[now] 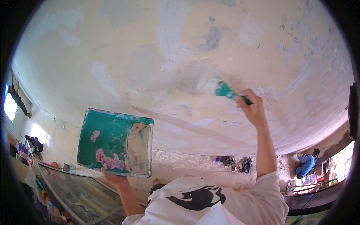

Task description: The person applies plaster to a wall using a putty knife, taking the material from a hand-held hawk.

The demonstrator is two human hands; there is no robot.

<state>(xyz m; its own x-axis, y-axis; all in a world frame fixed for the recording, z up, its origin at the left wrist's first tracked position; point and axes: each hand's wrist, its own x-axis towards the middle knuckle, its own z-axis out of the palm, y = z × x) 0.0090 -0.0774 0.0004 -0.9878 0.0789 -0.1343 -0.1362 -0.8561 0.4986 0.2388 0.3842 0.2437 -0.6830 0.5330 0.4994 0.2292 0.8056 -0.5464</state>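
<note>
My right hand (250, 105) is raised against the wall (142, 37), its fingers closed round the dark handle end of a green paintbrush (225, 90). The brush's whitish tip is smeared by motion and appears to meet the wall surface. Lower left, my left hand (112, 177) grips the bottom edge of a green paint tray (108, 131); the fingers behind it are hidden. Pinkish clumps stick to the tray's green part, and a beige coating covers its right-hand end. Pale and grey patches mark the cream wall.
A glass-topped case (80, 193) stands at lower left beside assorted goods. Dark bags and debris (240, 164) lie along the wall's foot. A person in blue (307, 165) crouches far right; another person (18, 99) reaches up at far left. A dark counter (315, 200) is at lower right.
</note>
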